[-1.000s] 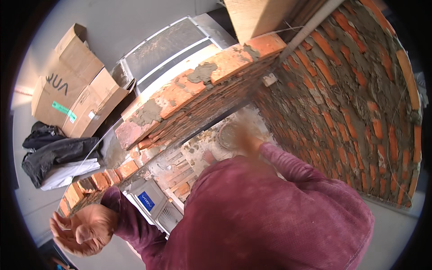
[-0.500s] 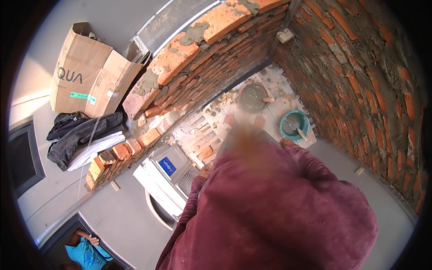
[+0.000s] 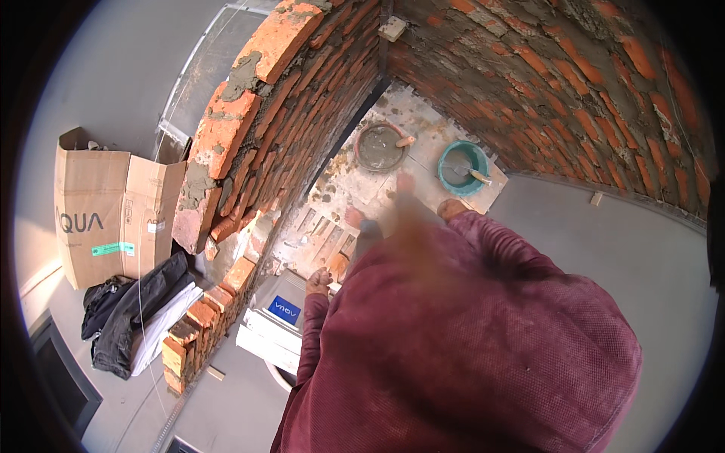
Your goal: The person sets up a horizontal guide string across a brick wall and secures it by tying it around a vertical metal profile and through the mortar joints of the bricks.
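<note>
My left hand (image 3: 319,281) hangs beside my body, its fingers loosely apart and nothing seen in it. An orange brick (image 3: 337,266) lies on the boards just beyond it. My right hand (image 3: 451,209) is at my other side, close to the teal bucket (image 3: 442,181); its fingers are mostly hidden. Grey watery mix and a tool with a pale handle (image 3: 480,177) are in that bucket. Farther away stands a round basin (image 3: 361,156) of wet grey mortar, and a wooden handle (image 3: 406,141) sticks out over its rim.
A brick wall (image 3: 226,124) topped with wet mortar runs on the left; a mortar-smeared brick wall (image 3: 529,90) rises at the right. Near the low brick stub (image 3: 174,355) are dark clothes (image 3: 136,313), a cardboard box (image 3: 94,211) and a white appliance carton (image 3: 264,340).
My view has swung to the right and my body has turned. My left hand has come further out from my side, and my feet have stepped apart. The person at the window has left view.
</note>
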The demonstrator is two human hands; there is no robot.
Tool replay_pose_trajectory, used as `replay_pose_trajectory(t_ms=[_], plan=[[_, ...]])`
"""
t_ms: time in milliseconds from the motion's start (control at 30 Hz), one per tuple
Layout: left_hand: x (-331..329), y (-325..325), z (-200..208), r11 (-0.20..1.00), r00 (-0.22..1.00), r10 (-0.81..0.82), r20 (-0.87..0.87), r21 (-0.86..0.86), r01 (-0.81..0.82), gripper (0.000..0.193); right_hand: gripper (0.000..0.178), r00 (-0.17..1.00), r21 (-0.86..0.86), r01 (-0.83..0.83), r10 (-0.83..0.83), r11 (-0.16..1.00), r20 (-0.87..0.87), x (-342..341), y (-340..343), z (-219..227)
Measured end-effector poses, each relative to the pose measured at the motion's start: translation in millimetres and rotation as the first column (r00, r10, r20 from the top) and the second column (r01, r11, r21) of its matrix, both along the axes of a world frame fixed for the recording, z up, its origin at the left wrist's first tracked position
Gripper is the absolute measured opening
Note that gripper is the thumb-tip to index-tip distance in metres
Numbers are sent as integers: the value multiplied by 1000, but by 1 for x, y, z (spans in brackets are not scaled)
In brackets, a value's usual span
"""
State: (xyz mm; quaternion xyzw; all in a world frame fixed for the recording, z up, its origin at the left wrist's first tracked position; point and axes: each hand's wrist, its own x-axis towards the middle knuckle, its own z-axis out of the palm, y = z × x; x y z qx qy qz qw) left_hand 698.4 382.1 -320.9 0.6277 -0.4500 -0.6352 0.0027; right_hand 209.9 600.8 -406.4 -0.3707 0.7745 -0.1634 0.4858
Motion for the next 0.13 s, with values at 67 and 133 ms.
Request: replay_pose_trajectory(t_ms=[67,133], plan=[[-21,-45,14,999,999,-48,-21,15,48,38,13,998,106,24,-18,994,-57,10,-14,21],[-27,-66,10,992,989,-127,-71,-7,127,39,15,968,285,-17,87,958,-237,23,-34,47]])
